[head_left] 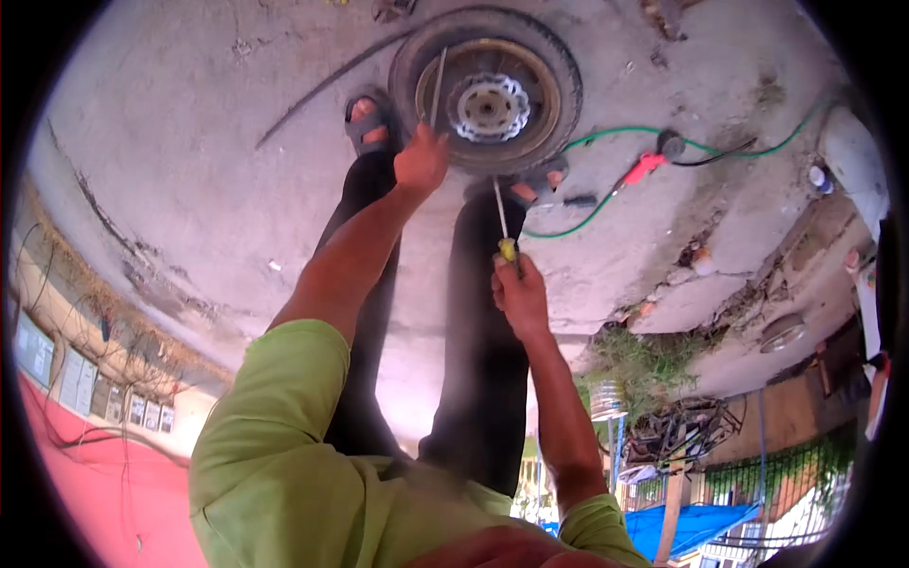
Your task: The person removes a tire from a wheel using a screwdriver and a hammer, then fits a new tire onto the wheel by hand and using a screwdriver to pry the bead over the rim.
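Observation:
In front of my feet a motorcycle wheel lies flat on the ground, its black tyre [566, 71] around a brownish rim and a silver brake disc [520, 102] at the hub. My left hand [421, 163] is closed around the lower end of a long thin metal bar [439, 80], whose upper part reaches over the rim on the wheel's left side. Closer to my body, my right hand [523, 293] grips a screwdriver [503, 216] by its yellow handle. The screwdriver's shaft points toward the wheel, and its tip shows near my right sandal.
My sandalled feet stand at the wheel's near edge. A green hose [606, 134] runs right of the wheel, beside a red air gun [645, 168]. A dark-handled tool [579, 202] lies by the hose. A long dark strip [327, 93] extends left from the tyre. Broken paving and plants [644, 364] lie right.

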Motion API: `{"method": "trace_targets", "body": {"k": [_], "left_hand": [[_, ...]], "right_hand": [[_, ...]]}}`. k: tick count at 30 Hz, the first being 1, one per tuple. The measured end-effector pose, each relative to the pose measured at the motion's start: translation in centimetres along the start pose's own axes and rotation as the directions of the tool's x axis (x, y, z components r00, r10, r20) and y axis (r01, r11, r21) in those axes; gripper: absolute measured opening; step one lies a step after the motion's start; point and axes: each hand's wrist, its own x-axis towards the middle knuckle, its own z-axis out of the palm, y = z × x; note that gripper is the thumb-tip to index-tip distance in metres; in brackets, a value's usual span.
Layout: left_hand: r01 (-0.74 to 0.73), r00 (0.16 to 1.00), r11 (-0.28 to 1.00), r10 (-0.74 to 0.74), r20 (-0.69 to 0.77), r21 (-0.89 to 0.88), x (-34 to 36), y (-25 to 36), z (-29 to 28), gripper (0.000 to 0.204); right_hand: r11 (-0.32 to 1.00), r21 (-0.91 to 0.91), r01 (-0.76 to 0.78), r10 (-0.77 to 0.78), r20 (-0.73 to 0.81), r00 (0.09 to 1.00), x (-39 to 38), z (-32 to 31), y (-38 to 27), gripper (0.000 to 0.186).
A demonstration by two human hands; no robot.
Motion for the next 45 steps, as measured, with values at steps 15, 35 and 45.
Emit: {"method": "trace_targets", "body": {"k": [15,35,45], "left_hand": [[-0.123,0.907,0.707,-0.205,0.368,0.696,4.0,4.6,-2.0,0.056],[-0.194,0.822,0.697,-0.269,0.503,0.69,10.4,6.7,-4.6,0.055],[-0.378,0.926,0.892,0.372,0.071,0.248,22.2,16.0,-8.8,0.064]], "right_hand": [[0.994,0.112,0.0,-0.003,0.022,1.0,-0.5,-7.4,1.2,0.022],[0.989,-0.097,0.113,-0.115,-0.017,0.993,1.7,-13.3,1.4,0.023],[0.858,-0.321,0.402,-0.434,-0.034,0.9,7.7,-11.2,-6.1,0.034]]}}
